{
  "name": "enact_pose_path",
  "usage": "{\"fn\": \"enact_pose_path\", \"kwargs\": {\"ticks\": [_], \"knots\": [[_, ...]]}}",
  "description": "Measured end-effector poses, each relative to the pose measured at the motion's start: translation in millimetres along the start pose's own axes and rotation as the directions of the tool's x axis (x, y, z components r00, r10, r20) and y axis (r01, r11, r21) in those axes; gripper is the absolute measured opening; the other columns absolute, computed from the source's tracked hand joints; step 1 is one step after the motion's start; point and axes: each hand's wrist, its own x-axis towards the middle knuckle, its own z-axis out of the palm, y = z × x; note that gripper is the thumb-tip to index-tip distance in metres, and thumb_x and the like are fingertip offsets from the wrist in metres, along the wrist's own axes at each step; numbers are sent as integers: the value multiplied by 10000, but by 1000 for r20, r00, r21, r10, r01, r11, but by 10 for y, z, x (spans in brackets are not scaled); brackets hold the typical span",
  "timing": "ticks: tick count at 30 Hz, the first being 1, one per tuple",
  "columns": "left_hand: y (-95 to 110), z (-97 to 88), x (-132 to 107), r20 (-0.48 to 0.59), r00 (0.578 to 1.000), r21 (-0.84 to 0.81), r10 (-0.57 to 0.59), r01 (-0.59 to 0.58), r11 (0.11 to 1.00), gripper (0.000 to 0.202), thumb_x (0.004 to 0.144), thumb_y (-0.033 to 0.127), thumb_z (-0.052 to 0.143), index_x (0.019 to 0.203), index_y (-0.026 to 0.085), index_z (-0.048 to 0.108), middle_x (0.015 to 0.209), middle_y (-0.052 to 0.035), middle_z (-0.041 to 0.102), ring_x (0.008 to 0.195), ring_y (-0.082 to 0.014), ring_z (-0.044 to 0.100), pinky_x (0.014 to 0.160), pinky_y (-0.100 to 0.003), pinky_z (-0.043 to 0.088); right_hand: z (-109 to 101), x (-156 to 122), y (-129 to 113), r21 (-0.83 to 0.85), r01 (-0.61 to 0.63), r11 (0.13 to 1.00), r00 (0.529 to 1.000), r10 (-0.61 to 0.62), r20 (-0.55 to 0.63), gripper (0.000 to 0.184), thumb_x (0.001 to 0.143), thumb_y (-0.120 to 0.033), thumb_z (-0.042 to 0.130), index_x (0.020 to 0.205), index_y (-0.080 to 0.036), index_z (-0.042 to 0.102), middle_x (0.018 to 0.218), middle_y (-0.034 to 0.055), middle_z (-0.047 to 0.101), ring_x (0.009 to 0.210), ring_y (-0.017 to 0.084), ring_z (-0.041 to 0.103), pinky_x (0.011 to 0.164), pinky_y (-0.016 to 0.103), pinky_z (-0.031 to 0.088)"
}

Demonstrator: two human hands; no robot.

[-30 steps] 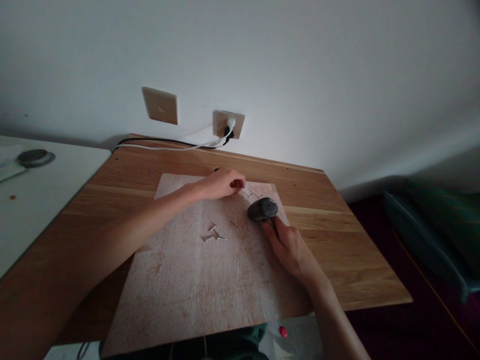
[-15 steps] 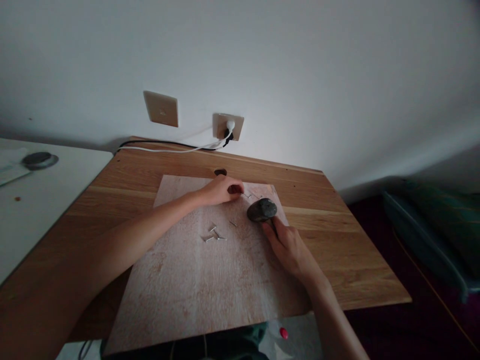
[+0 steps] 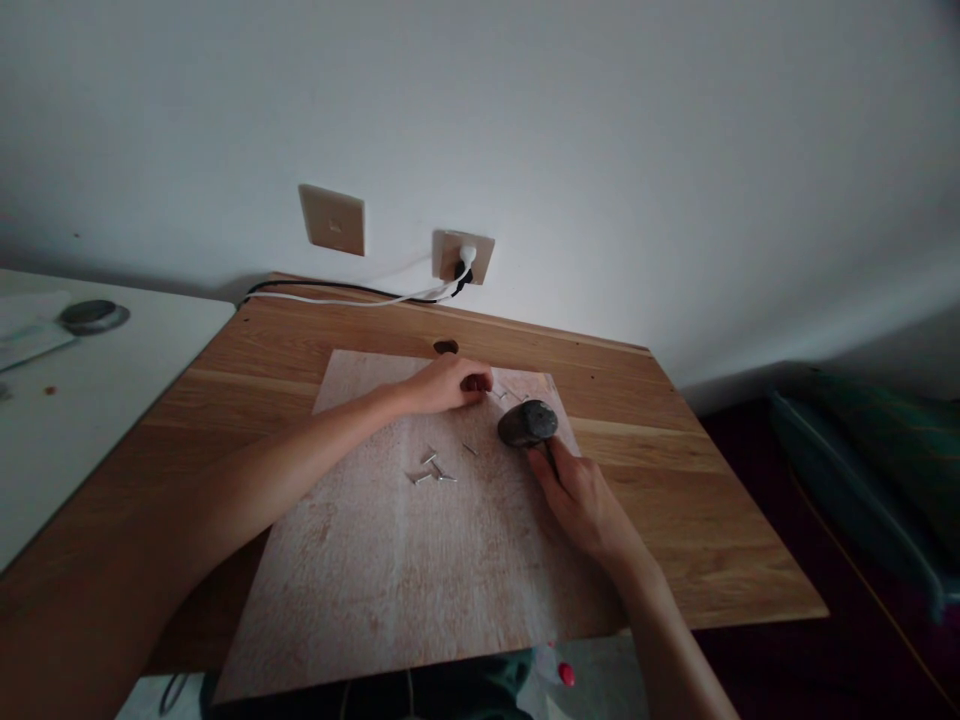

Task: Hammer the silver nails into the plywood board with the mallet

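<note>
My left hand (image 3: 452, 386) rests over the far part of a pale wooden board (image 3: 337, 600), its thumb and forefinger closed on the end of a thin metal nail (image 3: 498, 394). My right hand (image 3: 581, 495) grips a mallet (image 3: 528, 424) by its handle. The mallet's dark, rounded head is just to the right of the left fingertips and apart from them. Several loose nails (image 3: 424, 478) lie in a small group on the board. A single nail (image 3: 470, 450) lies apart from that group, nearer the mallet.
Beneath the board is a brown wooden tabletop (image 3: 675, 520) with a dark cable hole (image 3: 445, 346). Black and white cables (image 3: 337, 294) run along its back edge to a wall socket (image 3: 465, 258). A white surface (image 3: 112, 400) adjoins at the left, bearing a round dark object (image 3: 94, 317).
The whole view has shifted slightly. Both hands keep nearly the same pose, and the mallet head stays close to the left fingertips.
</note>
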Motion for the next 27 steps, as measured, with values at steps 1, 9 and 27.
{"fn": "enact_pose_path", "kwargs": {"ticks": [1,9,27], "knots": [[3,4,-1,0,1000,-7,-5,5,1000,217,1168,393,873,1148,181,831,1055,-23,858,947,-234,850,920,-446,742,-1,0,4,-1,0,1000,1000,0,-2,331,1179,-502,414,1091,-286,649,865,179,878,900,446,912,741,393,481],[13,12,5,12,1000,-17,-1,2,1000,204,1168,380,871,1157,181,828,1106,-35,861,973,-237,847,928,-446,741,-49,13,-32,14,2,1000,1000,-2,7,321,1152,-537,436,1016,-309,614,830,146,848,830,395,880,730,390,490],[69,9,19,-8,993,-64,-119,118,991,256,1165,349,878,1349,183,817,1148,-43,869,954,-236,859,903,-443,761,-350,767,-164,25,127,992,989,-129,69,355,1209,-529,571,1033,-258,718,697,-23,656,544,178,603,575,310,467]]}}
